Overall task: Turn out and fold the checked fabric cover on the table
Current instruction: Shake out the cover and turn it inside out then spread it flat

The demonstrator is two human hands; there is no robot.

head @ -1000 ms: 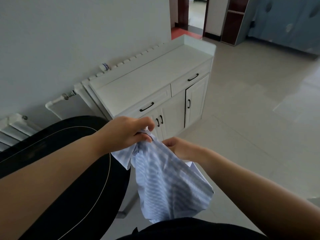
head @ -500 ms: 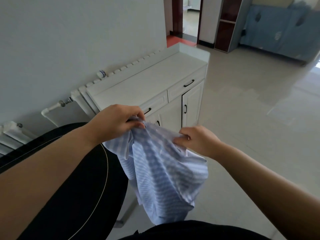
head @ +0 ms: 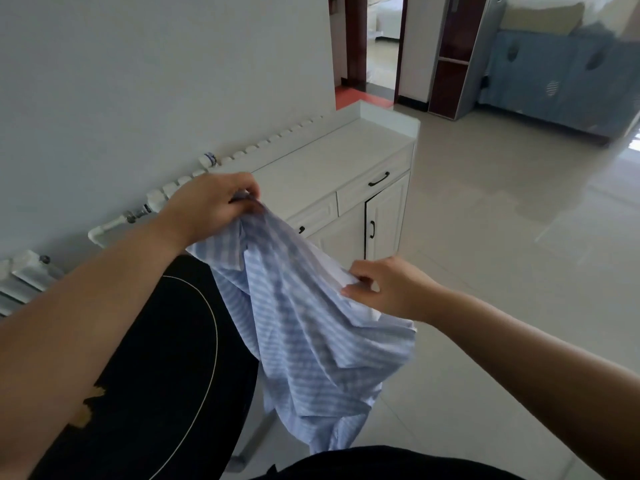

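Single head-worn wide-angle view, looking forward and down from close above the hands point(head: 214, 202) at mid-frame. A black table point(head: 156, 358) fills the lower left; a white cabinet point(head: 346, 188) and the floor point(head: 502, 237) recede toward the upper right.

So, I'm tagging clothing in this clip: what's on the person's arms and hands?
Nothing shows on them. Both forearms are bare to the frame edge, with no sleeves, and neither the left hand nor the right hand has a glove, ring, watch or bracelet in view.
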